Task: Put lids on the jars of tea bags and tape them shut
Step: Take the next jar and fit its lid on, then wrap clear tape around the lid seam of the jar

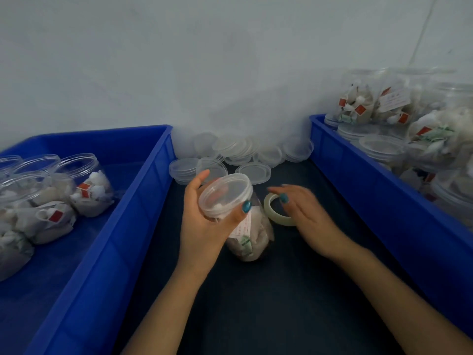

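Rt of jar (256,234), tape roll (277,218) partly hidden.

Left blue bin (122,226) and right blue bin (384,201) flanking clear jar (252,231); cream tape roll (277,217) lying right of jar; you're wearing teal nail polish.

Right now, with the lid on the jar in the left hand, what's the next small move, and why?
Probably close the right hand on the tape roll and bring it to the edge of the lid. The left hand grips the jar, tilted, with the lid seated, and the right hand lies over the roll without clearly gripping it.
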Action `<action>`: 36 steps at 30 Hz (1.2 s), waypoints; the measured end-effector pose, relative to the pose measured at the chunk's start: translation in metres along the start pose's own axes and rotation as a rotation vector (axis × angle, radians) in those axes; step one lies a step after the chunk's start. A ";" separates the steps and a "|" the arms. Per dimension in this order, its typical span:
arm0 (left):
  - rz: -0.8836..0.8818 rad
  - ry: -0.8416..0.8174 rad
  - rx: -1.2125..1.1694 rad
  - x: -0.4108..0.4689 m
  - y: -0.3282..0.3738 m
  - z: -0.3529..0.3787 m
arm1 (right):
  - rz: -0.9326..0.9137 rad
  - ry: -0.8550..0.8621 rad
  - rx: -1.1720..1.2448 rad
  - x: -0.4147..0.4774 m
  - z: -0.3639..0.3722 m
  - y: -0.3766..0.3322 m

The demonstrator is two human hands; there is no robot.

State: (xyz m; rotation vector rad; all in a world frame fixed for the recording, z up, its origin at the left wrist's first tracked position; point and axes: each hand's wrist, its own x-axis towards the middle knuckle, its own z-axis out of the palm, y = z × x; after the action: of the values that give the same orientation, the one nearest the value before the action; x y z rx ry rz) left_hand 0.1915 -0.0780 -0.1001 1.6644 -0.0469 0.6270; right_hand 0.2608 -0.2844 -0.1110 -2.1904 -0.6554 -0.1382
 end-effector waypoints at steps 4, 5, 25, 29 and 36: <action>0.097 -0.122 0.134 -0.006 -0.001 0.009 | 0.124 -0.167 -0.391 0.000 -0.019 0.035; 0.097 -0.155 0.156 -0.007 -0.002 0.011 | 0.125 -0.188 -0.391 -0.002 -0.018 0.039; 0.626 0.057 0.822 -0.016 0.003 0.011 | -0.564 0.685 -0.359 -0.018 0.008 -0.029; 0.639 0.046 0.834 -0.016 0.004 0.009 | -0.614 0.586 -0.365 -0.022 0.012 -0.029; 0.694 0.126 0.862 -0.014 0.003 0.007 | -0.716 0.564 -0.462 -0.021 0.011 -0.030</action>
State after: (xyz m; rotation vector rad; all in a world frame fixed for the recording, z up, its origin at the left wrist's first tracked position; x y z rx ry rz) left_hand 0.1809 -0.0897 -0.1034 2.4483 -0.3077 1.4144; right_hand 0.2260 -0.2688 -0.1041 -2.0670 -1.1129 -1.3338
